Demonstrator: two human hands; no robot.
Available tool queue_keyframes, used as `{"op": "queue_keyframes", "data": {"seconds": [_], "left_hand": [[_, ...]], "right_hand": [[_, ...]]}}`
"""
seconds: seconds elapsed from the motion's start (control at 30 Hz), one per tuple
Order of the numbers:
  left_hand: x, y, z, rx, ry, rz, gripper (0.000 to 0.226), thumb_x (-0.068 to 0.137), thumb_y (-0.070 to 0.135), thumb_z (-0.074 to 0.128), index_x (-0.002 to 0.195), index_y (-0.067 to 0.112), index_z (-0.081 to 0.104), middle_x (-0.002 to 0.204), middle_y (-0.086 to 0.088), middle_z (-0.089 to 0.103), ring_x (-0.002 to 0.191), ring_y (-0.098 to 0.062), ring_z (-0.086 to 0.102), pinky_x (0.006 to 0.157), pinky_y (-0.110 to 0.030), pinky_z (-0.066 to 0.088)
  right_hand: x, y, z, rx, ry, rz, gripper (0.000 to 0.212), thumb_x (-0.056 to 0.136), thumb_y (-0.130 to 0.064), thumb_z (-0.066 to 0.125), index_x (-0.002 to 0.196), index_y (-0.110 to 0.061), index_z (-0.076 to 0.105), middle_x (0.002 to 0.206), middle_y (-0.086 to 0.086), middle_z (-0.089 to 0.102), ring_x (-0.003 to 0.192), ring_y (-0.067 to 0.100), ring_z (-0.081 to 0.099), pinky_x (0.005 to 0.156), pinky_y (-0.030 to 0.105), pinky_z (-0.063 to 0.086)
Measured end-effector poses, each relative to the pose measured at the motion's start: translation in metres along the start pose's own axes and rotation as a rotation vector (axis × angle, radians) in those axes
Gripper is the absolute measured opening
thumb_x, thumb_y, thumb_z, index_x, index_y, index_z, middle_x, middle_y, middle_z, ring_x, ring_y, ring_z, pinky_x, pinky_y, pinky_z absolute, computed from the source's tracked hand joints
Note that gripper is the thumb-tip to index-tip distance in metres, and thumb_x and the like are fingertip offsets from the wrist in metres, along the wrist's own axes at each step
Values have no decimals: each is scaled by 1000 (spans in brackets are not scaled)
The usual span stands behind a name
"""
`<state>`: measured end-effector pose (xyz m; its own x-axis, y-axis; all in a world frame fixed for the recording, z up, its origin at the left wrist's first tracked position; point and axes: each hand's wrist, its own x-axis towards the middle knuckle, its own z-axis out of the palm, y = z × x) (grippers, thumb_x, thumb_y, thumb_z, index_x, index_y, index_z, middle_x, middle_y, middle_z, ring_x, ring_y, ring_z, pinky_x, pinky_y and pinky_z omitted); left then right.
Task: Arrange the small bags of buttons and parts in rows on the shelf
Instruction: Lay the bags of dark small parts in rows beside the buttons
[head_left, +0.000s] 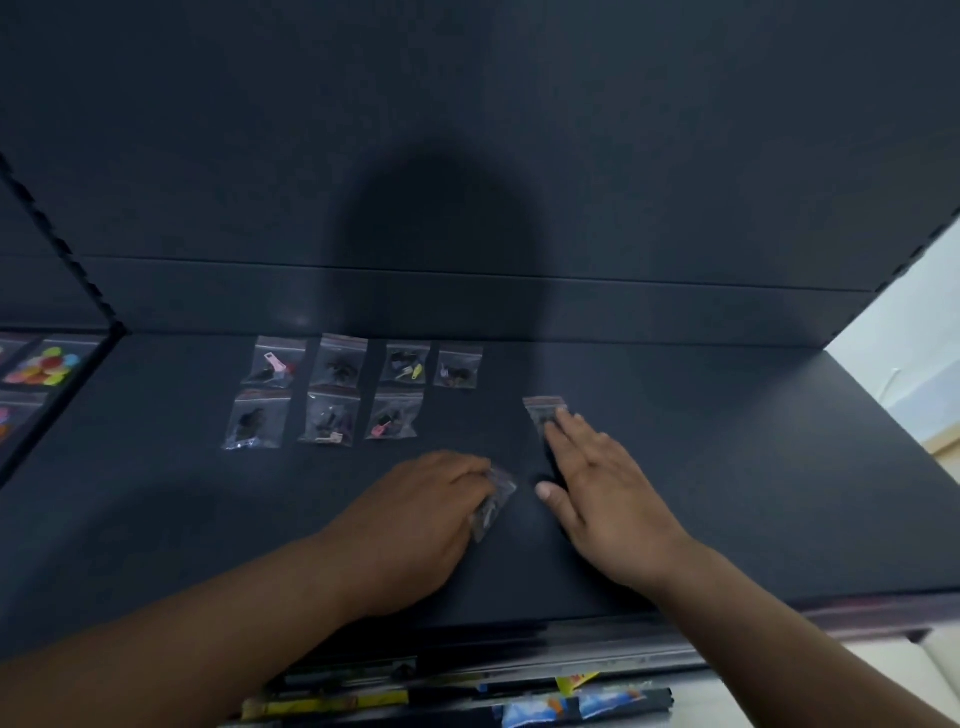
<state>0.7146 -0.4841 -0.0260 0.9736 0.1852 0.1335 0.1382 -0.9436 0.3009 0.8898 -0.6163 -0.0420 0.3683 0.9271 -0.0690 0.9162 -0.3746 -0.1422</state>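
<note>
Several small clear zip bags of dark parts lie in two rows on the dark shelf (727, 467); the back row starts with a bag holding a pink piece (275, 362), the front row with a bag of black parts (255, 420). My left hand (426, 519) has its fingers curled round another small bag (493, 501) near the shelf's middle. My right hand (597, 478) lies flat with straight fingers on a further bag (543, 408), whose top edge shows beyond the fingertips.
The shelf's back wall (467, 301) rises just behind the rows. On the neighbouring shelf at left lie bags of bright coloured buttons (47, 364). Below the front edge (519, 629) sit colourful packets (571, 701). A pale wall shows at right.
</note>
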Motion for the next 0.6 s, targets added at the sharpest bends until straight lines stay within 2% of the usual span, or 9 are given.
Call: {"op": "queue_keyframes", "data": {"seconds": [0.03,0.07,0.13,0.2,0.33,0.4,0.47,0.6], "left_hand": [[-2,0,-3,37,-31,38,46,92,30,27,132,25,50,145,6,43,134,-10,37,109,-18,22],[-3,0,-4,44,-91,45,53,91,37,21,138,26,43,149,7,37,139,-8,29,111,-18,14],[-3,-1,0,65,-226,10,66,87,48,11,150,27,18,158,10,11,145,-6,4,112,-19,-6],[7,-2,4,155,-284,-28,71,86,54,7,151,26,1,159,8,-7,144,-6,-11,110,-23,-15],[35,3,14,186,-260,-106,70,93,56,12,149,21,-13,157,2,-20,142,-10,-23,116,-34,-14],[40,6,16,171,-244,-112,68,97,50,16,149,20,-15,156,2,-24,141,-11,-26,116,-35,-14],[39,6,16,164,-263,-106,67,95,47,15,148,19,-16,155,1,-25,141,-10,-26,115,-32,-16],[41,2,18,170,-298,-121,66,97,42,19,150,17,-12,157,-2,-23,142,-10,-23,114,-29,-16]], "right_hand": [[0,1,1,-4,-26,-15,87,75,-62,-4,150,-17,1,158,-2,-8,145,11,-10,115,25,-8],[0,2,1,-14,-48,-29,89,74,-63,-5,150,-18,0,158,-2,-10,145,11,-11,115,26,-8],[1,3,-2,-32,-75,-48,92,71,-67,-6,150,-20,-3,157,-3,-12,144,9,-13,115,26,-9],[1,4,-6,-35,-83,-54,92,70,-68,-6,150,-22,-4,157,-5,-13,144,8,-11,115,26,-9],[2,12,-7,9,-38,-40,86,75,-64,-3,150,-22,-1,156,-6,-17,145,9,-7,116,26,-7],[2,14,-5,-8,-47,-73,83,78,-62,-3,150,-20,-2,153,-8,-21,144,7,-11,115,24,-10],[4,17,-6,-37,-65,-95,82,79,-61,-4,150,-20,-2,156,-6,-15,144,6,-11,115,24,-11],[17,26,-13,-27,-70,-9,66,97,-52,18,150,-18,0,158,-2,-7,145,9,-7,115,24,-10]]}}
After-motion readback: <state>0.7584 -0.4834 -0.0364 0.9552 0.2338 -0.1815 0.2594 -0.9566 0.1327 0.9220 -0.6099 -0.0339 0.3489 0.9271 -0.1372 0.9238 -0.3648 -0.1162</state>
